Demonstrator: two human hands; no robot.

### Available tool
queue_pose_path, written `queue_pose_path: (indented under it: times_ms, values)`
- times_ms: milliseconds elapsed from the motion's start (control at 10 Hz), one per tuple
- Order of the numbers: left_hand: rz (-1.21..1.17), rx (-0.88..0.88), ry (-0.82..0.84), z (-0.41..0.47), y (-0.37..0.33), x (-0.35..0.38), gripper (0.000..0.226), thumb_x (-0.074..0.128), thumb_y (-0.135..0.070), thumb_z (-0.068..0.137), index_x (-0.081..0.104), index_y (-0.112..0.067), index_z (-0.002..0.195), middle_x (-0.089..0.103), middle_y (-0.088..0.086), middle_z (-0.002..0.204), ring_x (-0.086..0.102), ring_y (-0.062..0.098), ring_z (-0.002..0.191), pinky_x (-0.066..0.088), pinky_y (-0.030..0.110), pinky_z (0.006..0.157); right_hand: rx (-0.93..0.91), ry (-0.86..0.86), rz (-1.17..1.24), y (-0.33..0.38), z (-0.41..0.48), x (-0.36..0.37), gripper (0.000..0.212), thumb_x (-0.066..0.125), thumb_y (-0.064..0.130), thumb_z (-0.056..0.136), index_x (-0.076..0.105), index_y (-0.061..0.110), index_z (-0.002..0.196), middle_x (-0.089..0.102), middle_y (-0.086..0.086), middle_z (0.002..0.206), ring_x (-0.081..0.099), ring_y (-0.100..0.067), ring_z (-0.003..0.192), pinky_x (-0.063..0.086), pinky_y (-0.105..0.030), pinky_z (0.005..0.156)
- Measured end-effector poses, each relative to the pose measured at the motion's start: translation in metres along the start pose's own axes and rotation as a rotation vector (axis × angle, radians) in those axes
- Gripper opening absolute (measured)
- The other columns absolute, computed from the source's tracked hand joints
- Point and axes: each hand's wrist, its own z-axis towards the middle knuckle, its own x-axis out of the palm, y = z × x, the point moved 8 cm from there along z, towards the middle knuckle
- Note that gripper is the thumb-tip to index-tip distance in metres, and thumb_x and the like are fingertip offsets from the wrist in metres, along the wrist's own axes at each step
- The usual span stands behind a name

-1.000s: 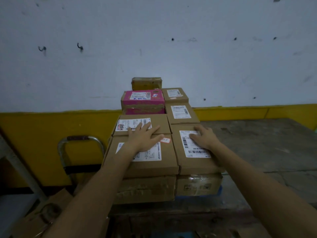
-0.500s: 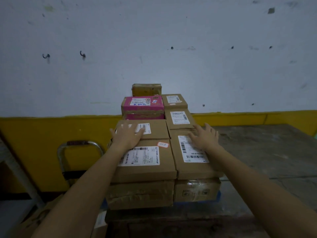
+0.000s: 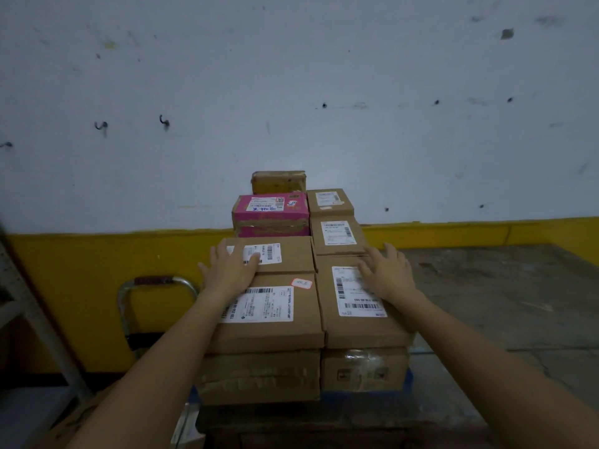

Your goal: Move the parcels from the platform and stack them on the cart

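Several cardboard parcels stand stacked in two rows on the grey platform (image 3: 486,303). My left hand (image 3: 231,268) lies flat, fingers spread, on the second brown parcel of the left row (image 3: 291,254), over its label. My right hand (image 3: 387,273) rests open on the far end of the front right parcel (image 3: 359,322), reaching toward the parcel behind it (image 3: 337,233). A front left parcel (image 3: 269,319) lies under my left forearm. Behind are a pink parcel (image 3: 269,212) and a taped brown one (image 3: 278,181). The cart's metal handle (image 3: 158,281) shows at lower left.
A white wall with a yellow band (image 3: 81,270) closes the back. A grey metal shelf post (image 3: 39,325) leans at far left. Cardboard (image 3: 74,419) lies low on the left near the cart. The platform's bare surface extends to the right.
Both hands have slid forward over the parcel tops, the left from the front left parcel onto the one behind it, the right to the front right parcel's far end. The view tilted up slightly.
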Motion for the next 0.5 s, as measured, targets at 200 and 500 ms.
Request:
queue_pose_path:
  times_ms: [200,500]
  values:
    - [0.094,0.100,0.030,-0.037,-0.028,0.003,0.056,0.030,-0.054,0.094,0.025,-0.033,0.146,0.017,0.002,0.157,0.010,0.028,0.146,0.009,0.057,0.115,-0.043,0.068,0.064,0.003,-0.028,-0.004,0.051,0.037,0.042,0.096,0.031,0.024,0.144,0.028,-0.014,0.149,0.028,-0.034,0.135,0.027,-0.045,0.109]
    - [-0.220,0.200,0.104,-0.087,-0.048,-0.017,0.060,0.046,-0.040,0.095,0.026,-0.019,0.147,0.031,0.006,0.153,0.032,0.025,0.139,0.030,0.040,0.112,-0.133,0.135,0.066,0.021,-0.080,-0.019,0.053,0.037,0.042,0.097,0.026,0.027,0.146,0.028,-0.010,0.151,0.028,-0.033,0.136,0.027,-0.043,0.110]
